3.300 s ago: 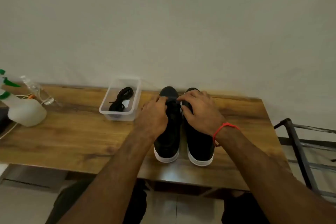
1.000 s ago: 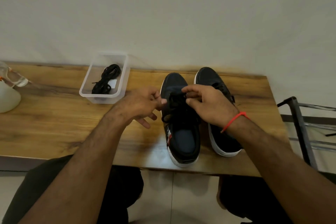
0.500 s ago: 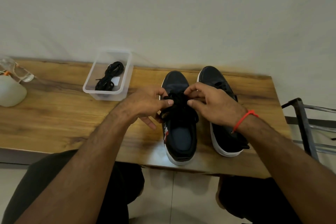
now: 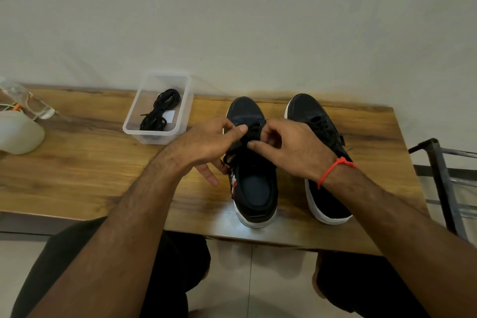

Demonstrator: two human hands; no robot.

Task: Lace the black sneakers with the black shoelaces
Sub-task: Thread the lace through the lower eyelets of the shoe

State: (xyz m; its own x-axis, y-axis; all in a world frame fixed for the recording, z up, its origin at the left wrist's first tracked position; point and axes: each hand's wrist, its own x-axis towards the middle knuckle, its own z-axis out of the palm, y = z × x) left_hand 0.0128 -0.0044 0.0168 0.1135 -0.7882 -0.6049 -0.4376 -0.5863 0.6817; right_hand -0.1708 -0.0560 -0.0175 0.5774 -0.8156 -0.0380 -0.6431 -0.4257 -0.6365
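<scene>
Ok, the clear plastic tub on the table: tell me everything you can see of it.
The tub is a small rectangular container of clear, slightly frosted plastic with rounded corners and no lid on it. It sits upright on the wooden table near the wall, left of the two sneakers. Inside lies a bundled black lace over a small white patch, perhaps a label. Neither hand touches it; the left hand is close to its right corner.

Since the earliest picture, the left sneaker (image 4: 254, 175) sits turned and pulled toward the table's near edge at 6 o'clock, its opening uncovered, and the right sneaker (image 4: 318, 152) angles toward 11 o'clock. The left hand (image 4: 206, 142) now pinches the black shoelace (image 4: 254, 130) at the eyelets, little finger splayed downward, while the right hand (image 4: 291, 148) pinches it from 3 o'clock.
</scene>
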